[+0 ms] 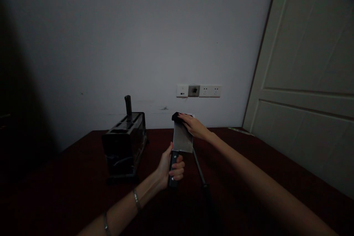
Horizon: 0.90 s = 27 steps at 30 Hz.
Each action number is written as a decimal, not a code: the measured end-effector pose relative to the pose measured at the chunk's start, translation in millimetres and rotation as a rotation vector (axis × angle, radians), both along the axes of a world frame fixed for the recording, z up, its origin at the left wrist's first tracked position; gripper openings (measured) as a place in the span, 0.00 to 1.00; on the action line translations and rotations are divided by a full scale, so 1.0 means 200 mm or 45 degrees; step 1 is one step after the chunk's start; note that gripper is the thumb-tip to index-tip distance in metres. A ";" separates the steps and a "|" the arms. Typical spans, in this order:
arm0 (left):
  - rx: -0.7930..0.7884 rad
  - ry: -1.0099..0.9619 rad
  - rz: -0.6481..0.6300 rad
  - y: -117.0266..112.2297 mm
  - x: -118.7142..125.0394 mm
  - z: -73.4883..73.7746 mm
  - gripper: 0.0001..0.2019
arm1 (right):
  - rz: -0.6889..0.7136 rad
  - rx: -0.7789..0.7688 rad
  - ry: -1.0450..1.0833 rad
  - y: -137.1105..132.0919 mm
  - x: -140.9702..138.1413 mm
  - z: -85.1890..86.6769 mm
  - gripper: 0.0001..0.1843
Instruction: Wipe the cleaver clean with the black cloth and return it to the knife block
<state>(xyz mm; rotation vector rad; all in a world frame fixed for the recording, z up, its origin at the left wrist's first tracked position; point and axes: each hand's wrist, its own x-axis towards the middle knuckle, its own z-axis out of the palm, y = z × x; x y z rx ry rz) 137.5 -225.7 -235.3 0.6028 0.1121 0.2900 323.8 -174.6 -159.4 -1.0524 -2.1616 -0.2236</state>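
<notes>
My left hand (170, 166) is wrapped round the dark handle of a cleaver (181, 138), holding it upright with the wide steel blade pointing up. My right hand (193, 124) reaches over the blade's top edge, fingers pressed on a dark cloth (176, 116) against the far end of the blade. Both hands are above a dark red table (69, 177).
A black knife block (125, 143) stands to the left of the cleaver, with one dark handle (128, 105) sticking out of it. A long thin rod (199, 167) lies on the table under my right arm. Wall sockets (198, 90) and a pale door (306, 81) are behind.
</notes>
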 end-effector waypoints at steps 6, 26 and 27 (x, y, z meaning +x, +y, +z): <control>-0.022 0.003 0.003 -0.03 0.01 -0.01 0.36 | 0.040 -0.010 0.096 -0.03 0.01 -0.03 0.22; -0.074 -0.035 0.130 0.04 -0.01 -0.09 0.21 | 0.359 -0.379 0.156 -0.39 -0.19 -0.26 0.26; -0.078 -0.038 0.134 0.05 -0.01 -0.09 0.21 | 0.364 -0.400 0.166 -0.41 -0.19 -0.27 0.26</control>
